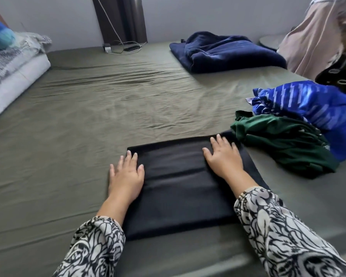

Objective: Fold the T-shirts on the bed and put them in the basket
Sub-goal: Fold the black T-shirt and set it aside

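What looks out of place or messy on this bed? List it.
Nothing is damaged or spilled. The green shirt and the blue patterned garment lie crumpled in a heap to the right, unfolded. The black shirt is folded neatly under the left hand and right hand.

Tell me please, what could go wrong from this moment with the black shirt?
The black shirt is a loose fold under flat hands, left hand and right hand; lifting it carelessly may open the fold. Its far corner lies close to the green shirt, which might drag along. No basket is in view, so the carry could be awkward.
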